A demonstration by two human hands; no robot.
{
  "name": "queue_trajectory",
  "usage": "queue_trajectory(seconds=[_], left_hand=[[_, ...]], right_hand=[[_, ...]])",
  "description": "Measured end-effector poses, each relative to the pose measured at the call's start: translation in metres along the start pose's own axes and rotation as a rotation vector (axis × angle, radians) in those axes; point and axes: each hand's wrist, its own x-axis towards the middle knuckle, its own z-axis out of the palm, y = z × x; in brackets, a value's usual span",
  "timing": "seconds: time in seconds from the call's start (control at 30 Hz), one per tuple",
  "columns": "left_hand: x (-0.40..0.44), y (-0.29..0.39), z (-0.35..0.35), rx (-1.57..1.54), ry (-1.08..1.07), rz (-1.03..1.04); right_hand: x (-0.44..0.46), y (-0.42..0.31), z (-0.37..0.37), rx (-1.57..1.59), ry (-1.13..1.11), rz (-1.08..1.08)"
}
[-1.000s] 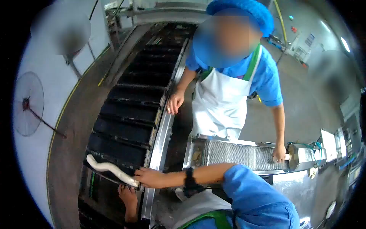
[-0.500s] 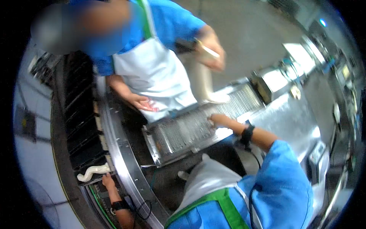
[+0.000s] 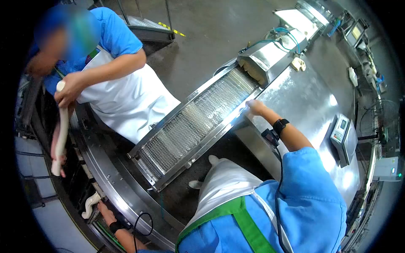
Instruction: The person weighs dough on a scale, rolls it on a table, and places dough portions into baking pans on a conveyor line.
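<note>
1. Right hand (image 3: 255,107) shifted to the edge of the mesh belt (image 3: 198,122), grip unclear.
2. Left hand (image 3: 107,213), grip unclear, stayed at 1 white strip (image 3: 90,205) by the curved rail (image 3: 105,175).
3. Co-worker's hand (image 3: 70,88) swung the long strip (image 3: 63,130) left.

Upper left: co-worker's head (image 3: 63,33) is blurred. Lower left: contact between left hand (image 3: 107,213) and dough strip (image 3: 90,205) is unclear. Right of centre: finger detail of right hand (image 3: 255,108) is indistinct

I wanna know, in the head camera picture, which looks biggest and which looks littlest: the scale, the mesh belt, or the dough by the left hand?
1. Mesh belt
2. Scale
3. Dough by the left hand

That's just how they look from this camera.
</note>
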Motion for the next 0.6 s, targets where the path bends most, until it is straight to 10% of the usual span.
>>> queue_trajectory(seconds=[0.6], left_hand=[[0.014,-0.033,-0.008,-0.304,-0.103,0.089]], right_hand=[[0.022,-0.012,-0.054,0.104,0.199,0.268]])
